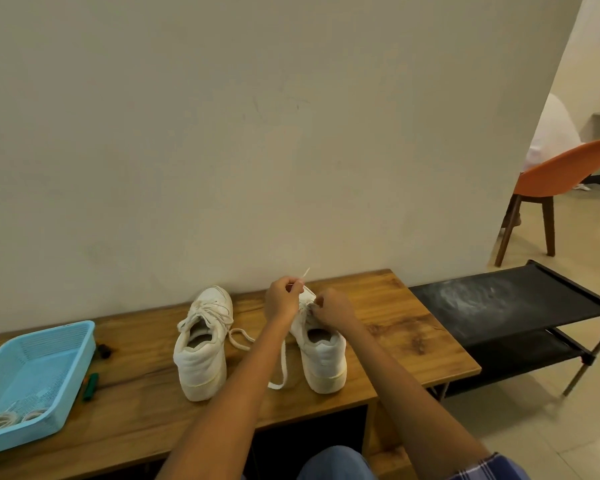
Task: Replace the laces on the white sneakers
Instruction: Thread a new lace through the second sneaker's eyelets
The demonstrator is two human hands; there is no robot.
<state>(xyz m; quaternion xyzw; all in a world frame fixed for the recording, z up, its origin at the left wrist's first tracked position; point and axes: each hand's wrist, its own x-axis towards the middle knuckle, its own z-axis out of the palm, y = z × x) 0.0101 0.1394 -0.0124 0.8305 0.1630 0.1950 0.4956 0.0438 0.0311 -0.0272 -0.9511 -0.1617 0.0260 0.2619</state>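
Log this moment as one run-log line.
left hand: pinches lace end | right hand: grip on lace at right sneaker | left sneaker: laced, untouched | blue basket: spare laces

A wooden bench (pixel 413 327) spans the lower frame against a beige wall (pixel 257 133). At right stand a black fabric shoe rack (pixel 506 306) and, above it, an orange chair (pixel 561 171).

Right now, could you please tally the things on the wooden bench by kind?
White sneakers: 2, the left sneaker and the right sneaker
Blue plastic basket: 1
Green marker: 1
Small dark object, too small to identify: 1
Total: 5
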